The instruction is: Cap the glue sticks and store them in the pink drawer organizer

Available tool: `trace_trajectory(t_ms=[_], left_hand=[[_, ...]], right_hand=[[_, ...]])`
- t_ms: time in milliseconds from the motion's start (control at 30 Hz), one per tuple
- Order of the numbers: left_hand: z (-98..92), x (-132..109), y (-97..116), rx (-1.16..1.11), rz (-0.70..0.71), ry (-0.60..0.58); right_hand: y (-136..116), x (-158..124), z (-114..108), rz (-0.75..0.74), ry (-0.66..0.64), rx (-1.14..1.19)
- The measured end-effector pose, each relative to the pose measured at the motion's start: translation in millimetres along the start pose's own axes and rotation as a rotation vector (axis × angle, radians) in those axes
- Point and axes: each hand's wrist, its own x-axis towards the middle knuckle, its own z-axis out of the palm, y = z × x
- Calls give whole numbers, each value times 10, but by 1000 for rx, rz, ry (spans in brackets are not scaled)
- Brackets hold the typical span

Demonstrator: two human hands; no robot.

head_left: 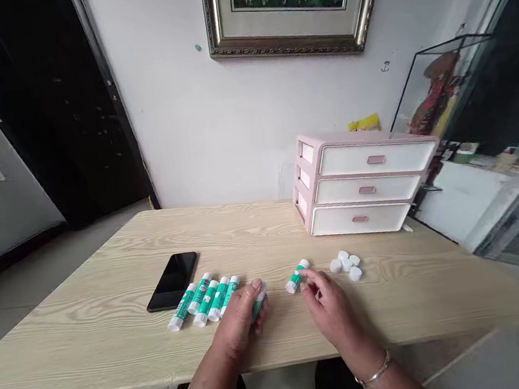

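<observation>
My left hand (239,320) grips a green-and-white glue stick (259,303), which is partly hidden by the fingers. My right hand (328,309) has its fingertips closed on another glue stick (297,276), whose white cap end points to the upper right. Left of my left hand, several glue sticks (204,301) lie side by side on the wooden table (117,352). Several small white caps (346,266) sit in a loose cluster to the right of my right hand.
A black smartphone (172,281) lies face up left of the row of sticks. A pink-and-white three-drawer unit (360,183) stands at the table's back right. A wall and a framed picture (284,35) rise behind the table.
</observation>
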Motion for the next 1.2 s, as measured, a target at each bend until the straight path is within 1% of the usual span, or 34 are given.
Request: trace_trajectory(t_ms=[100, 200, 333, 500, 667, 967, 1033, 1133, 1200], left_hand=[[-29, 16, 2, -31, 17, 8], [-41, 11, 20, -82, 37, -3], [-50, 1, 43, -134, 42, -28], [-76, 10, 36, -129, 53, -45], [-78, -5, 35, -115, 41, -38], [-94, 4, 1, -111, 79, -40], [-98, 13, -8, -119, 82, -30], [-88, 31, -11, -126, 59, 28], [-74, 43, -11, -88, 47, 57]], right_hand=[[44, 8, 87, 2, -28, -14], [69, 8, 119, 17, -46, -24], [65, 0, 106, 48, -63, -25], [43, -7, 98, 54, -63, -32], [27, -6, 93, 43, -58, -35], [-1, -17, 79, 40, -54, -25], [-9, -15, 76, 42, -49, -19], [-20, -9, 78, 56, -32, -22], [-23, -5, 82, 66, -19, -26]])
